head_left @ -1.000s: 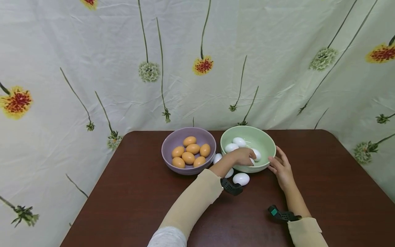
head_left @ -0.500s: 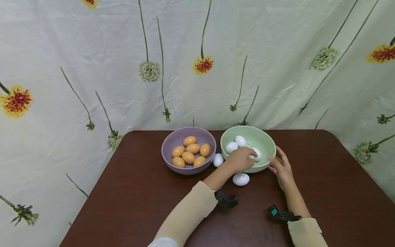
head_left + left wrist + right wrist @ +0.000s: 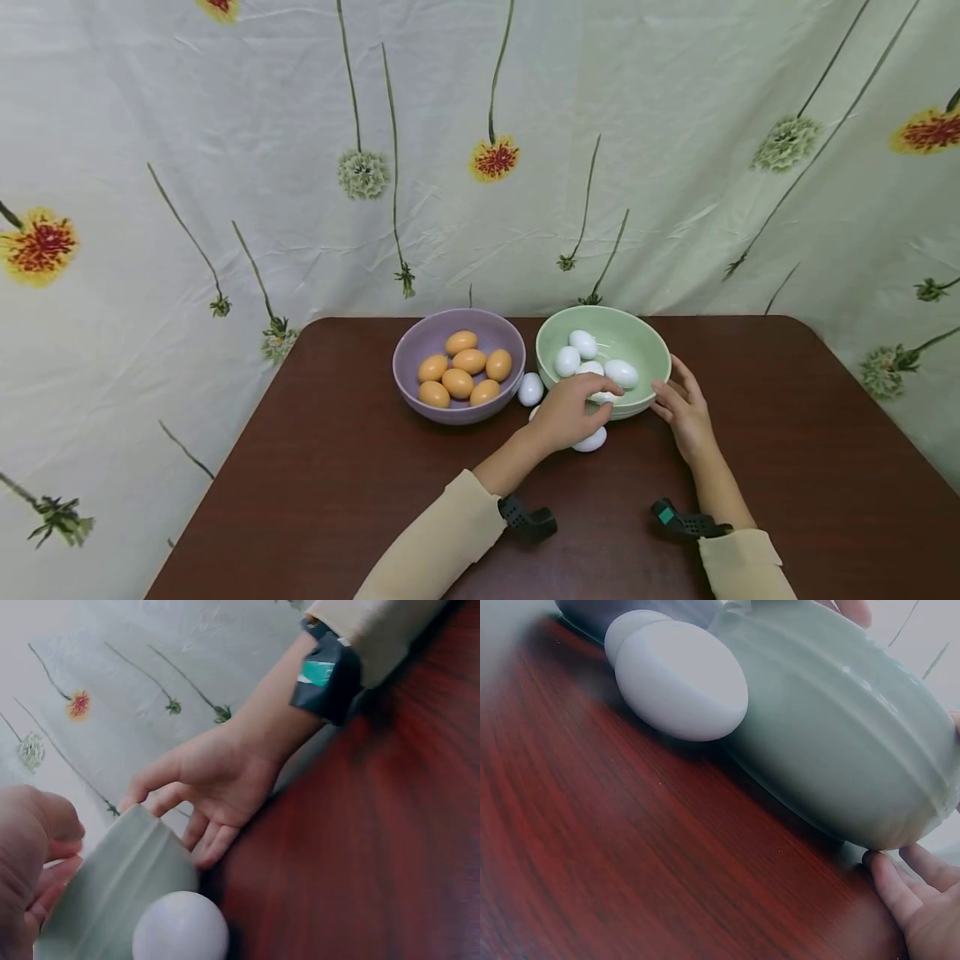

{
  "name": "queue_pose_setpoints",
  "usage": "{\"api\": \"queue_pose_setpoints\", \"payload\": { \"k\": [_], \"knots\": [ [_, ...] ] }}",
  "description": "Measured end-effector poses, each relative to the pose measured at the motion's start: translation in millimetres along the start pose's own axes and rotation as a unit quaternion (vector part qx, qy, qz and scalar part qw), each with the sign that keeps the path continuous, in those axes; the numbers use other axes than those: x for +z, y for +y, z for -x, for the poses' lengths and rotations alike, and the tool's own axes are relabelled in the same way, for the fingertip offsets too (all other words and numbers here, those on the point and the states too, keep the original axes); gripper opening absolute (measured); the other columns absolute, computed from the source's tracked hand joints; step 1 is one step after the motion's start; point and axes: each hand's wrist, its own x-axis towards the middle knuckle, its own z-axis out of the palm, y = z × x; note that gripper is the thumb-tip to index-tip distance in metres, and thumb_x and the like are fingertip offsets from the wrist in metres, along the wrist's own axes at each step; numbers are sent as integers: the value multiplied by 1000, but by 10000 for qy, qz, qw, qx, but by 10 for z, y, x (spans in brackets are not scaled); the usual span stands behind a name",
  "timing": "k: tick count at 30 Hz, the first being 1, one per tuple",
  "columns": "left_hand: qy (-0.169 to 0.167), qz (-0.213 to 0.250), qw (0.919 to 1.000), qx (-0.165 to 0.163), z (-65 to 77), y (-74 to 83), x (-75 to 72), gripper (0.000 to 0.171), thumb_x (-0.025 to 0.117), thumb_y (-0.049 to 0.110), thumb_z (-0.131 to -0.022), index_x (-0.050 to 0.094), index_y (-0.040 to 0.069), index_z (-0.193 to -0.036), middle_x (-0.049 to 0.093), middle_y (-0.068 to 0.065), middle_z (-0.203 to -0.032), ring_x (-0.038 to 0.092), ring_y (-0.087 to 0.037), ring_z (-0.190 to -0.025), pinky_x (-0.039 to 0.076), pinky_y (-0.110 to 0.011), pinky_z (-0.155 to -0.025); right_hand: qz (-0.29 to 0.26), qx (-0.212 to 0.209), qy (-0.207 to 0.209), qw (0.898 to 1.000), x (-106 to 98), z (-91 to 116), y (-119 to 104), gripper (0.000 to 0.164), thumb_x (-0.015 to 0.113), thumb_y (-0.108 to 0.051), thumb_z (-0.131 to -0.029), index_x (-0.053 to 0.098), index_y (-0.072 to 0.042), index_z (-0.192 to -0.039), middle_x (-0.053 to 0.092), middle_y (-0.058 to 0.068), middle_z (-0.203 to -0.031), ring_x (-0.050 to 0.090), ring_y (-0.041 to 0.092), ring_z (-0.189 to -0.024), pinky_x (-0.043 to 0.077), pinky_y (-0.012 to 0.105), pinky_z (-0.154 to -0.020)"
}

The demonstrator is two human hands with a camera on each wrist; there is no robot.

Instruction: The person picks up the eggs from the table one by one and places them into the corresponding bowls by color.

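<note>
A pale green bowl (image 3: 633,337) holds several white eggs (image 3: 621,374). My left hand (image 3: 570,408) hovers at its near rim, thumb and fingers apart, with nothing seen between them. In the left wrist view, the left hand's fingers (image 3: 34,847) show beside the bowl's wall. My right hand (image 3: 687,414) grips the bowl's right side, thumb at the rim and fingers against the outer wall and near the base. In front of the bowl lies a white egg (image 3: 590,439), partly hidden by the left hand. Another white egg (image 3: 531,389) sits between the bowls, and a third is mostly hidden.
To the left stands a purple bowl (image 3: 405,379) with several brown eggs (image 3: 457,383). Both bowls are near the back edge of a dark reddish wooden table (image 3: 322,467). A flowered cloth (image 3: 480,225) hangs behind it.
My left hand has drawn back from inside the green bowl toward its near rim, moving closer and slightly left. The eggs inside have shifted, and more of them show. The right hand has stayed put.
</note>
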Motion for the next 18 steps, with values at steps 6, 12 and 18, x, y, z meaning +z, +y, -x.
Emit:
{"api": "queue_pose_setpoints", "payload": {
  "k": [6, 12, 18],
  "knots": [
    [555, 530, 9961, 424, 162, -46, 23, 20, 66, 3, -87, 70, 6, -107, 69, -5, -108, 61, -13, -107, 43, -20, -93, 18, 32, 46, 10000, 1, -3, -13, 68, 57, -17, -98, 20, -12, -156, 41, 10, -126, 62, 3, -92, 50, 19, -79],
    [736, 753, 9939, 343, 274, -92, 3, 21, 65, 1, -86, 69, 7, -106, 67, -4, -109, 59, -13, -104, 44, -22, -90, -28, 142, 124, 9998, 5, -10, -32, 70, 58, -18, -98, 21, -13, -156, 40, 10, -128, 62, 3, -91, 50, 18, -79],
    [814, 822, 9930, 219, 393, -90, -2, 23, 63, 0, -85, 69, 7, -106, 67, -4, -107, 60, -15, -102, 46, -25, -89, -15, 181, 137, 9997, 8, -8, -28, 70, 59, -18, -97, 20, -13, -156, 39, 12, -130, 62, 3, -91, 50, 18, -78]
  ]
}}
